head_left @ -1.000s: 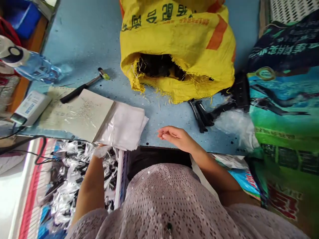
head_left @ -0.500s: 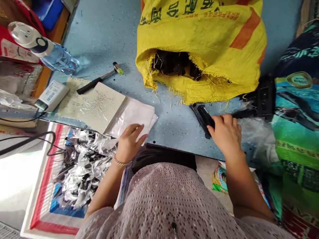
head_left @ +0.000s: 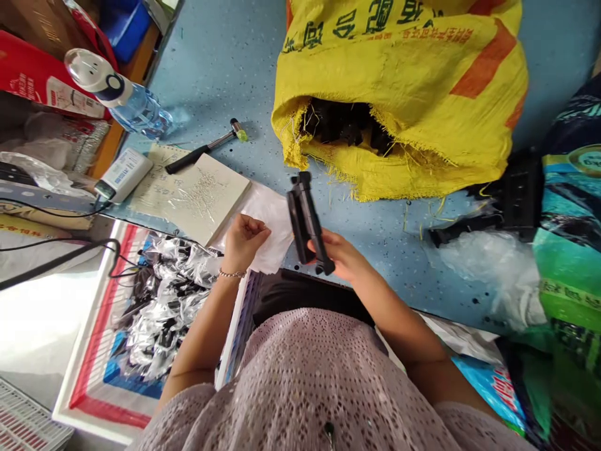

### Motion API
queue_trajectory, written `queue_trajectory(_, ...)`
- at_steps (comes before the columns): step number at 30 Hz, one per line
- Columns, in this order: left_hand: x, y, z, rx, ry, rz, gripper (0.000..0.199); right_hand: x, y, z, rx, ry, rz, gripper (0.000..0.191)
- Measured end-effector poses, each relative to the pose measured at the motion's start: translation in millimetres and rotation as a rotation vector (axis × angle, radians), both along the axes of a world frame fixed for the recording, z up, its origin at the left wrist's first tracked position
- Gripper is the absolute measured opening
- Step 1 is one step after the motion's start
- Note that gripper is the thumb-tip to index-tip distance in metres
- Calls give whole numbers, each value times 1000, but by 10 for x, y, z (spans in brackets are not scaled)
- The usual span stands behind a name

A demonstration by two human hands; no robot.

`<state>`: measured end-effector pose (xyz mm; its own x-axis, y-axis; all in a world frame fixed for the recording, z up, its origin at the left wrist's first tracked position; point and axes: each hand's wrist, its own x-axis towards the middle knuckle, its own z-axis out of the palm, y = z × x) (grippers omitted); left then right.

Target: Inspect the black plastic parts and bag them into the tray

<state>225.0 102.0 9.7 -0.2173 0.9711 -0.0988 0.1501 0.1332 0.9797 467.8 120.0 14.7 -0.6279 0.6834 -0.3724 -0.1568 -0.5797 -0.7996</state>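
Observation:
My right hand (head_left: pixel 345 254) grips a long black plastic bracket (head_left: pixel 308 222) by its lower right side, holding it above the table's front edge. The part has a slot along its length and knobs at both ends. To its left, my left hand (head_left: pixel 245 243) is closed in a pinch over a stack of thin clear plastic bags (head_left: pixel 275 219); its fingertips appear to be on a bag. A beige pad (head_left: pixel 211 197) with small pale bits on it lies beside the bags. Black parts show in the mouth of a yellow woven sack (head_left: pixel 399 69) behind.
On the left stand a blue water bottle (head_left: pixel 136 106), a white box-shaped device (head_left: pixel 124 175) and a small hammer (head_left: pixel 206 147). Below is a red-and-white basket (head_left: pixel 89 357) of bagged black parts. Crumpled plastic (head_left: pixel 493 269) and more black parts (head_left: pixel 511 194) lie right, beside a green-blue bag (head_left: pixel 570 250).
My right hand has lifted the black bracket off the table and brought it left, near the bags. My left hand has gone from open fingers to a pinch. The view has shifted slightly.

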Motion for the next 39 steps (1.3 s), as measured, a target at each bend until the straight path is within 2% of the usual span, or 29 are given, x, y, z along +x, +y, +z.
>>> queue_trajectory(3,-78,-62,75,117,305,-112,4,-373,72,-62,-147,86,-89,41)
queue_trajectory(5,-176,-93,132,160,598,-197,23,-406,81,-74,-174,91,-143,38)
queue_trajectory(7,-273,-93,165,165,760,-237,39,-326,45,-64,-220,108,-83,37)
queue_trajectory(11,-385,-57,162,126,717,-222,52,-174,-77,-93,-342,101,198,40)
queue_trajectory(13,-377,-89,176,141,705,-197,58,-190,-109,-143,-387,77,226,42)
queue_trajectory(15,-307,-182,220,234,748,-201,65,-248,-113,-188,-421,76,235,45)
queue_trajectory(17,-166,-319,275,373,783,-301,73,-312,-104,-202,-411,61,230,44)
queue_trajectory(19,25,-454,308,471,761,-471,79,-351,-105,-173,-279,-63,127,39)
queue_trajectory(21,218,-543,312,494,707,-602,81,-345,-134,-97,9,-289,-22,50)
queue_trajectory(23,353,-579,329,473,666,-639,77,-298,-196,21,320,-488,-98,68)
queue_trajectory(24,382,-589,366,468,651,-633,74,-265,-235,90,429,-530,-89,68)
queue_trajectory(26,342,-630,532,464,618,-583,66,-194,-315,229,501,-476,-15,54)
queue_trajectory(28,166,-741,806,433,563,-564,56,-135,-372,330,431,-299,112,35)
queue_trajectory(30,-125,-917,1080,295,490,-660,47,-108,-387,352,302,-117,248,28)
queue_trajectory(31,-302,-1011,1162,178,463,-734,43,-110,-378,327,247,-68,287,27)
queue_trajectory(32,-493,-1094,1182,41,455,-796,37,-120,-361,279,208,-54,294,28)
queue_trajectory(33,-695,-1155,1127,-110,473,-817,32,-134,-337,215,187,-70,264,29)
queue_trajectory(34,-900,-1185,996,-268,522,-775,26,-148,-310,139,180,-106,213,31)
queue_trajectory(35,-1102,-1179,799,-417,595,-684,22,-158,-283,60,183,-152,161,32)
queue_trajectory(37,-1468,-1073,276,-729,804,-357,20,-147,-236,-87,196,-235,88,34)
queue_trajectory(39,-1742,-904,-273,-853,922,-160,24,-92,-208,-197,204,-291,51,37)
